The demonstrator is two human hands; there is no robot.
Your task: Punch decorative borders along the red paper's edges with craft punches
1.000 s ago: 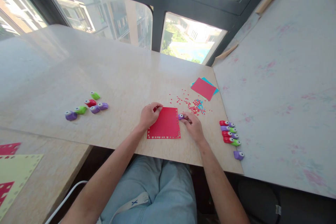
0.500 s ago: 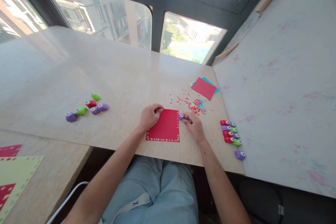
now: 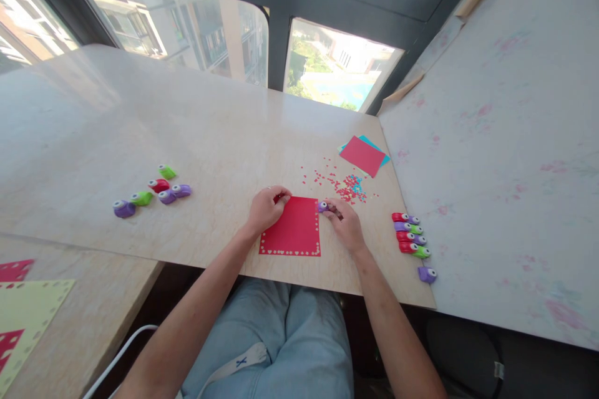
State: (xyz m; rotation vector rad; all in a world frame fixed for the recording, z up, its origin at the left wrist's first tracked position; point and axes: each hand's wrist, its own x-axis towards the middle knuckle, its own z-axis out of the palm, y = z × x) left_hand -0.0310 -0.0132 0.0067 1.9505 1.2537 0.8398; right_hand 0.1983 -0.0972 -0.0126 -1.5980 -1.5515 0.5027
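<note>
A square sheet of red paper [image 3: 294, 227] lies near the table's front edge, with small punched holes along its left, bottom and right borders. My left hand [image 3: 269, 207] pinches the sheet's upper left corner. In the fingers of my right hand [image 3: 345, 224] is a small purple craft punch [image 3: 323, 206], set against the sheet's right edge near the top corner. Just beyond it lies a pile of tiny red and blue paper cutouts [image 3: 350, 188].
Several craft punches [image 3: 159, 185] sit to the left, and more punches [image 3: 408, 235] stand in rows at the right edge. Red, blue and pale sheets [image 3: 362, 156] are stacked far right. Punched yellow-green paper [image 3: 35, 305] lies at lower left. A wall bounds the right, windows the back.
The view has shifted slightly. Both hands stay almost in place, with the punch still at the sheet's upper right edge.
</note>
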